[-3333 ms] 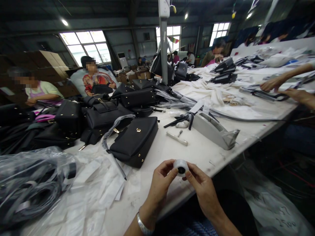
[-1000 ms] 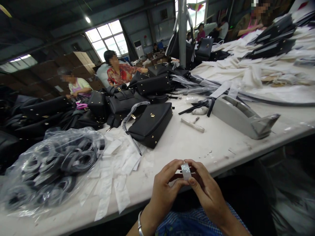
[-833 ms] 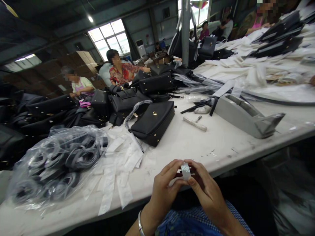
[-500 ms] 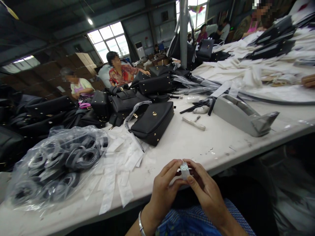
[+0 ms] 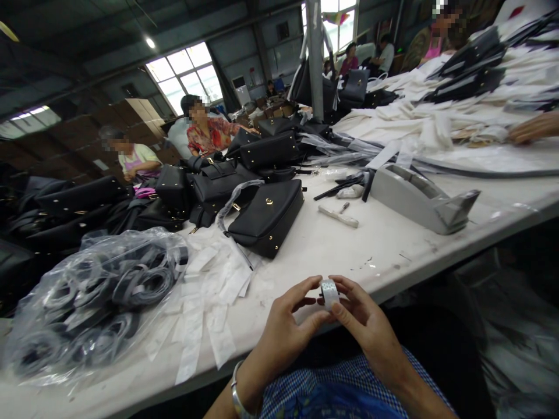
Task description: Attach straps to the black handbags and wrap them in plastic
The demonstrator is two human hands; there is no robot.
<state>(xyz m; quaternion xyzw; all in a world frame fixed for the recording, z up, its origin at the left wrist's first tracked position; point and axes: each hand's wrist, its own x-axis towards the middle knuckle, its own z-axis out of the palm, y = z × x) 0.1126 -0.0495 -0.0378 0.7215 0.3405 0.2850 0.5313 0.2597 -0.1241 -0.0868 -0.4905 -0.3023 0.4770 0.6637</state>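
Observation:
Between my two hands, just in front of the table edge, is a small pale roll (image 5: 331, 294) with a dotted print, which looks like tape. My right hand (image 5: 371, 329) is closed on it, thumb pressed on the near face and fingers curled behind. My left hand (image 5: 283, 329) curves round from the other side, its fingertips and thumb tip at the roll's left edge. Beyond my hands, a black handbag (image 5: 268, 212) with gold studs lies on the white table (image 5: 314, 247). A grey tape dispenser (image 5: 414, 195) stands to the right of it.
At the left, a clear plastic bag (image 5: 100, 291) holds several coiled grey strips, with white paper strips (image 5: 194, 326) beside it. Black handbags (image 5: 222, 183) are heaped behind. A small white-handled tool (image 5: 338, 216) lies mid-table. A co-worker's hand (image 5: 535, 128) reaches in at far right.
The roll has turned a little between my fingers, showing more of its round side. My left hand's fingers have spread slightly. The co-worker's hand at right has come further into view.

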